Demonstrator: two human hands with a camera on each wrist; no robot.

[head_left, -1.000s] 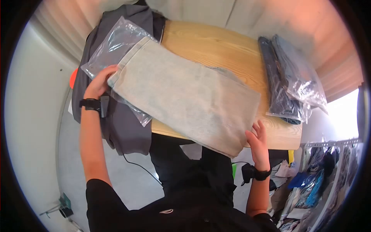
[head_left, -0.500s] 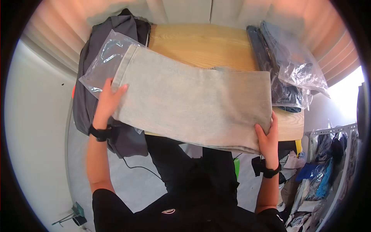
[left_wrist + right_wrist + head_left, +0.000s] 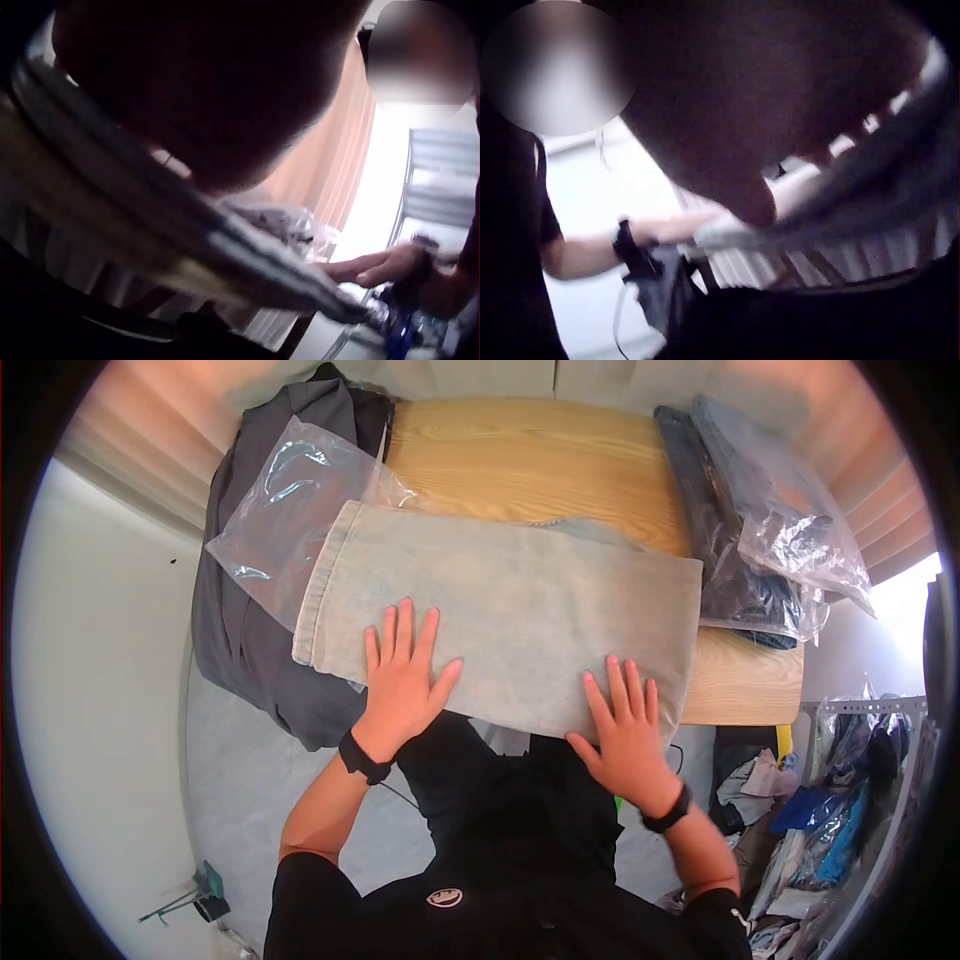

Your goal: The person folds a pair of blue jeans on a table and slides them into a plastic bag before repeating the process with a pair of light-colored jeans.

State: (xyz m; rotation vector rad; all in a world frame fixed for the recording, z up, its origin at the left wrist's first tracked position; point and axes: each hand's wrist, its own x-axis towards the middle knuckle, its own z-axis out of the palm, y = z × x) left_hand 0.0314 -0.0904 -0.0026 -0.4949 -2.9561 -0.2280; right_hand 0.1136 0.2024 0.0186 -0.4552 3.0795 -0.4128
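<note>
A folded pair of pale, washed-out jeans (image 3: 500, 600) lies across the front of the wooden table, stitched edge to the left and front edge over the table's rim. Flat on its lower left part rests my left hand (image 3: 400, 685), fingers straight and spread. My right hand (image 3: 630, 745) presses its lower right corner with extended fingers. A clear plastic bag (image 3: 290, 510) sticks out from beneath the left end of the denim. In the left wrist view the dark left hand (image 3: 210, 97) sits over the thick folded edge, with the right hand (image 3: 390, 266) beyond it.
Dark grey fabric (image 3: 240, 600) drapes over the table's left side. Bagged folded jeans (image 3: 725, 530) lie at the right of the wooden table (image 3: 520, 450). Right of the table, a metal rack (image 3: 870, 705) stands among bagged clothes.
Both hands have left the ends of the jeans, which they held, and now lie flat on top near the front edge. The jeans have settled on the table, swung more level than a second ago.
</note>
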